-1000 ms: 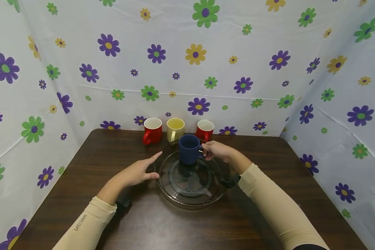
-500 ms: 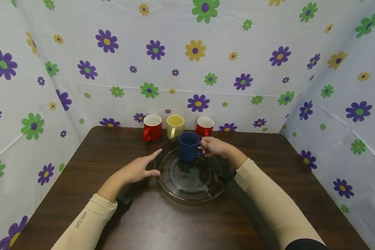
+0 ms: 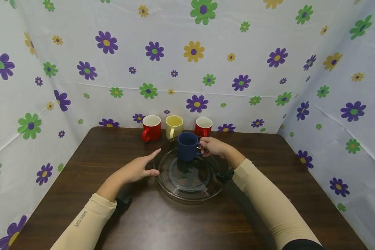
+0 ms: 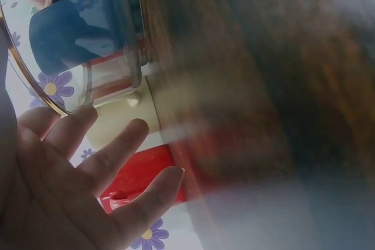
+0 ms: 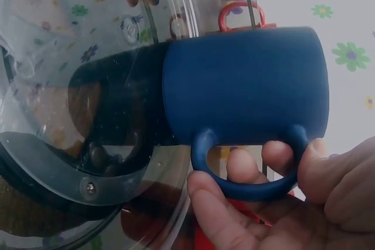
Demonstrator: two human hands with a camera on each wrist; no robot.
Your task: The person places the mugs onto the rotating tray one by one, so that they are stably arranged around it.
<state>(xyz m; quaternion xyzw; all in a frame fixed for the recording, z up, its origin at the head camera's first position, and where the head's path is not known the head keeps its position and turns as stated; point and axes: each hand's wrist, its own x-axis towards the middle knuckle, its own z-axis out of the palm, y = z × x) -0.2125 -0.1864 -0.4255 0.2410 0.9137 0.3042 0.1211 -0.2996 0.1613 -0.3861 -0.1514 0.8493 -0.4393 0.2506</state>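
A round dish of dark see-through glass point(image 3: 190, 191) lies in the middle of the table. At its far side a blue mug point(image 3: 186, 149) stands upright, its base right at the glass floor. My right hand point(image 3: 215, 146) grips the mug by its handle point(image 5: 252, 190), with fingers curled through and around the loop in the right wrist view. Beside the dish's left edge is my left hand point(image 3: 137, 170), thumb and fingers spread. In the left wrist view its fingertips point(image 4: 82, 115) come right up to the glass rim.
Behind the dish, near the table's far edge, stand a red mug point(image 3: 151, 128), a pale yellow mug point(image 3: 174, 126) and another red mug point(image 3: 203, 126). The brown wooden table point(image 3: 206, 225) backs onto a flowered cloth point(image 3: 162, 34), with cloth on both sides too.
The head view has shifted slightly. Both hands, the blue mug and the glass dish hold practically the same places relative to each other.
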